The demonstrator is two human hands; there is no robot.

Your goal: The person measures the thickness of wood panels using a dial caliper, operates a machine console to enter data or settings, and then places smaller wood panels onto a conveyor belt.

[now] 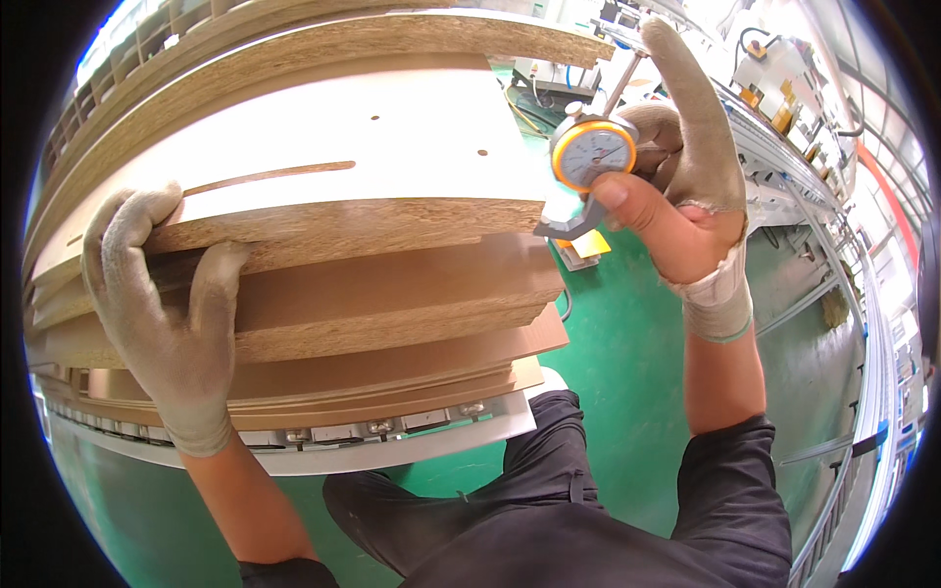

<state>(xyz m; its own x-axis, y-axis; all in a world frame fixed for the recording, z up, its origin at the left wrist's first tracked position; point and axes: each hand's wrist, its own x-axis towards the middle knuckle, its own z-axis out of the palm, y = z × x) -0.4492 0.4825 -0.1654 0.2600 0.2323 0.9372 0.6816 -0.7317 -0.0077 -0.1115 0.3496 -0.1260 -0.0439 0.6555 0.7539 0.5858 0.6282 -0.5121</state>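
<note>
Head view: a gloved left hand curls over the front edge of the top particleboard panel in a stack of panels, fingers on its white face. The gloved right hand closes around a dial caliper at the panel's right corner, bare thumb beneath the orange-rimmed dial, index finger raised.

The stack of particle boards blocks everything from nine to twelve o'clock, while open green floor leaves free passage from three to six o'clock.
</note>
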